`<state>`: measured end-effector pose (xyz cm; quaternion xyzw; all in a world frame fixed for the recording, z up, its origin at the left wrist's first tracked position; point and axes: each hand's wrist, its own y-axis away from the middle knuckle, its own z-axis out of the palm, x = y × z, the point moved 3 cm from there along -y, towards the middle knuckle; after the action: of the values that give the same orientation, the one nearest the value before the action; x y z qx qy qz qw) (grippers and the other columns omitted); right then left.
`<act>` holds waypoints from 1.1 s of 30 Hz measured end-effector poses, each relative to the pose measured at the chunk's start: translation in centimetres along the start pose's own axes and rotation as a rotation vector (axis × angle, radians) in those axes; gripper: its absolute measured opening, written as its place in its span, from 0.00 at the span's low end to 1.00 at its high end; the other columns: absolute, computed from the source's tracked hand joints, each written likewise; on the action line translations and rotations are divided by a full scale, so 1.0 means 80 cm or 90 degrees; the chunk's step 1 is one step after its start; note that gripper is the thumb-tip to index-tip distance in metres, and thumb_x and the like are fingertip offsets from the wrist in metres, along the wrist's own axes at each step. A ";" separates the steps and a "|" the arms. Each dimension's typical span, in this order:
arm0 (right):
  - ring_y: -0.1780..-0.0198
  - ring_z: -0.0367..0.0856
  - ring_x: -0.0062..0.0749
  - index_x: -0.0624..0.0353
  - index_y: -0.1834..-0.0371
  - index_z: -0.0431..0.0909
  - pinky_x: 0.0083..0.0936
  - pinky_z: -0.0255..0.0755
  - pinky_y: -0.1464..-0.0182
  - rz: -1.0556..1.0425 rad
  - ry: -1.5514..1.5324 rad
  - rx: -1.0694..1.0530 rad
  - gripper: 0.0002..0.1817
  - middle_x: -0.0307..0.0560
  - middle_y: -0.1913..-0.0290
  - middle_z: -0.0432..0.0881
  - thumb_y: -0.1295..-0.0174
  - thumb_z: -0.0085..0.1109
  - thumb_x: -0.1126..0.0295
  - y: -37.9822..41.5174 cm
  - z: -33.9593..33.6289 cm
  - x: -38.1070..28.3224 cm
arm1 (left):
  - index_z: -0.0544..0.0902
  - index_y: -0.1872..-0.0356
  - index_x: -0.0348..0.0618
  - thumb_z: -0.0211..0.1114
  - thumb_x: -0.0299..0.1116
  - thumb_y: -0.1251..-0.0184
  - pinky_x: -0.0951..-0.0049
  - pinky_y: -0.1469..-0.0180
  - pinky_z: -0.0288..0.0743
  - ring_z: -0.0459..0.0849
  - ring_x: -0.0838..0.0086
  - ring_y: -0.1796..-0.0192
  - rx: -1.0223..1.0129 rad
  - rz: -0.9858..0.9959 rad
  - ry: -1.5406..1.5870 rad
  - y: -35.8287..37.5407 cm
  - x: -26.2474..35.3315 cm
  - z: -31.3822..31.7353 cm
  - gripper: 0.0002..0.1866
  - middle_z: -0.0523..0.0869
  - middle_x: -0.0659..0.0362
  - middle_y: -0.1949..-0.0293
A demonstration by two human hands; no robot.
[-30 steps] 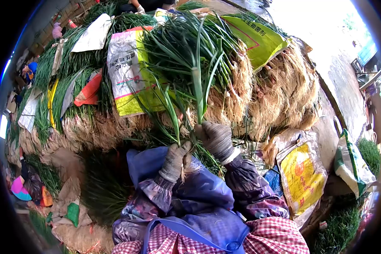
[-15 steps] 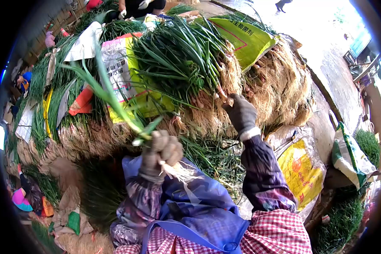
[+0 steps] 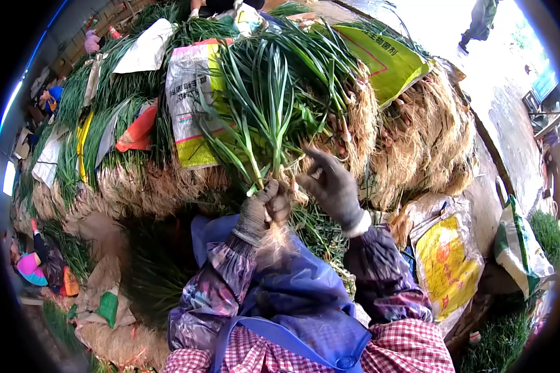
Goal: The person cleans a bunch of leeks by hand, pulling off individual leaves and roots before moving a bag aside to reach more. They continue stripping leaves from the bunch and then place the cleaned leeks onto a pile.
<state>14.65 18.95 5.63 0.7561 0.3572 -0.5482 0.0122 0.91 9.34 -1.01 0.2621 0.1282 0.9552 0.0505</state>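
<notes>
In a grey knit glove, my left hand (image 3: 260,212) is closed around a few green onions (image 3: 276,118), just above my lap. Their long leaves point up and away, and pale roots hang below the fist. Just right of it, my gloved right hand (image 3: 337,191) has its thumb and fingers apart with nothing between them. Its fingertips are close to the held onions' lower stems. Beyond both hands lies a large heap of green onions (image 3: 330,74), with the tan root ends (image 3: 432,133) facing me.
Printed sacks, one white and yellow (image 3: 190,102) and one yellow-green (image 3: 382,59), lie over the heap. A yellow printed bag (image 3: 445,264) is at my right. Blue apron plastic (image 3: 292,298) covers my lap. Another person (image 3: 37,264) sits at far left; someone stands (image 3: 481,22) at the top right.
My right hand has come back from the heap toward my left hand, fingers now apart. The onions in my left hand have swung more upright, with more leaves showing. A person has appeared top right.
</notes>
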 end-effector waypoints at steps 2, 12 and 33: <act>0.65 0.79 0.20 0.59 0.42 0.74 0.20 0.76 0.62 0.136 -0.333 -0.124 0.25 0.37 0.66 0.82 0.41 0.67 0.63 -0.014 0.035 0.019 | 0.78 0.62 0.47 0.54 0.50 0.28 0.76 0.82 0.56 0.61 0.80 0.85 -0.064 0.003 -0.037 0.006 -0.001 0.007 0.17 0.66 0.68 0.84; 0.79 0.71 0.15 0.61 0.60 0.80 0.14 0.66 0.76 0.388 -0.456 -0.079 0.17 0.34 0.76 0.77 0.35 0.60 0.56 -0.001 0.049 0.046 | 0.81 0.64 0.42 0.49 0.50 0.26 0.78 0.90 0.52 0.52 0.82 0.94 -0.175 -0.057 0.109 0.039 -0.012 -0.011 0.22 0.56 0.69 0.92; 0.72 0.83 0.38 0.56 0.60 0.82 0.30 0.75 0.69 0.149 0.265 -0.133 0.13 0.50 0.72 0.82 0.45 0.68 0.62 0.053 0.075 0.107 | 0.76 0.50 0.40 0.67 0.35 0.36 0.58 0.42 0.76 0.82 0.62 0.48 0.148 0.207 -0.063 0.040 0.008 -0.038 0.16 0.83 0.54 0.53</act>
<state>13.31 17.88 -5.52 0.8834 0.3168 -0.3360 0.0795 -1.28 5.67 -2.36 0.3299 0.1910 0.9154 -0.1291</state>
